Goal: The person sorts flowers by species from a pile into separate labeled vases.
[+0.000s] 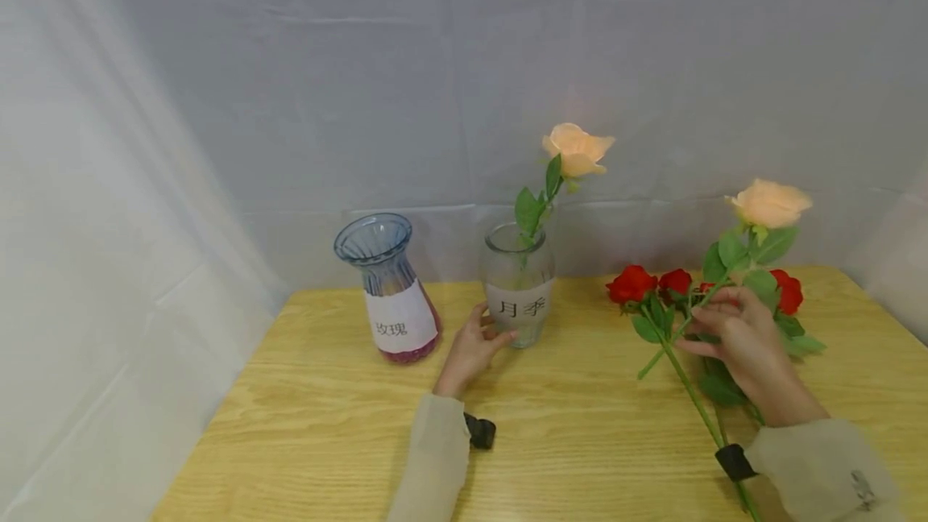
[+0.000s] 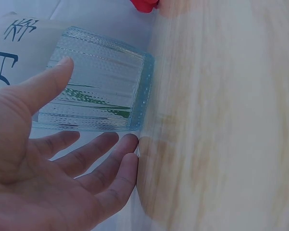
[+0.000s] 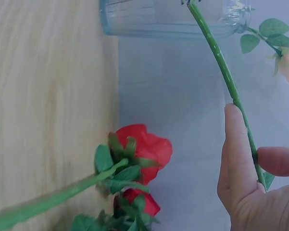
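My right hand (image 1: 739, 329) pinches the green stem of a peach rose (image 1: 770, 204) between thumb and fingers, its bloom up and to the right. In the right wrist view the stem (image 3: 219, 57) slants across, its lower end overlapping the vase's outline. At the clear glass vase (image 1: 532, 333), labelled 月季, my left hand (image 1: 474, 349) has its thumb in front and its loosely bent fingers along the left side; firm contact cannot be made out. Another peach rose (image 1: 577, 150) stands in that vase, leaning right.
Left of my left hand stands a blue glass vase (image 1: 380, 244) with a purplish base, labelled 玫瑰. Several red roses (image 1: 632, 284) lie on the wooden table (image 1: 326, 441) under and around my right hand, stems toward the front. A grey cloth (image 1: 326, 87) hangs behind.
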Motion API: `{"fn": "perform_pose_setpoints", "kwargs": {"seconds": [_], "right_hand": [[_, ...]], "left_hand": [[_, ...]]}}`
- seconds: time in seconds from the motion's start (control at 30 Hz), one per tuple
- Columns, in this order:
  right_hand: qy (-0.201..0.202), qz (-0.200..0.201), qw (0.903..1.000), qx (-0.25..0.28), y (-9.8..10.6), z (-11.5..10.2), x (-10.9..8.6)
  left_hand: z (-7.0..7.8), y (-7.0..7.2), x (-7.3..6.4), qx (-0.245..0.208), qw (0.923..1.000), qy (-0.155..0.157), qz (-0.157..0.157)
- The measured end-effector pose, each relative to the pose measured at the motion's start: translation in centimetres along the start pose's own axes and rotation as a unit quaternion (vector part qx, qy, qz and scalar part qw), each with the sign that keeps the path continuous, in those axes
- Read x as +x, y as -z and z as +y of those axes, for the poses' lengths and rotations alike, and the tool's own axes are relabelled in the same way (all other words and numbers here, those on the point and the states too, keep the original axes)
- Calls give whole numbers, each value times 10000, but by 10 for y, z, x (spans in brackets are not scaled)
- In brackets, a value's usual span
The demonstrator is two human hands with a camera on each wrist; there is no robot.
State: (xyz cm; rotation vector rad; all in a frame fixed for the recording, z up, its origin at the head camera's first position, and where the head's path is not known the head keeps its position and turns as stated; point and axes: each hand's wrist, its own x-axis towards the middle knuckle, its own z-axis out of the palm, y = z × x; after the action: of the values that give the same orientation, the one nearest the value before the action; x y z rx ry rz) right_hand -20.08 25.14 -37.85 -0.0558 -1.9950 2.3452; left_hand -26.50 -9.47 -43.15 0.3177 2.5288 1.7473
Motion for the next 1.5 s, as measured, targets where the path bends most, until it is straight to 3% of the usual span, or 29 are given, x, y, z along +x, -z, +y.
{"fn": "perform_pose_setpoints", "kwargs": {"seconds": [0.4,0.73,1.5], "right_hand": [[205,-123,9962,833,-19,-13,7],[617,-29,9895,1308,-34,-21,11],[372,532,9720,2258,-65,-37,19]], "left_hand": [[-2,0,1,9,10000,46,5],[0,0,1,28,10000,82,15],[0,0,2,67,10000,-39,38]]}}
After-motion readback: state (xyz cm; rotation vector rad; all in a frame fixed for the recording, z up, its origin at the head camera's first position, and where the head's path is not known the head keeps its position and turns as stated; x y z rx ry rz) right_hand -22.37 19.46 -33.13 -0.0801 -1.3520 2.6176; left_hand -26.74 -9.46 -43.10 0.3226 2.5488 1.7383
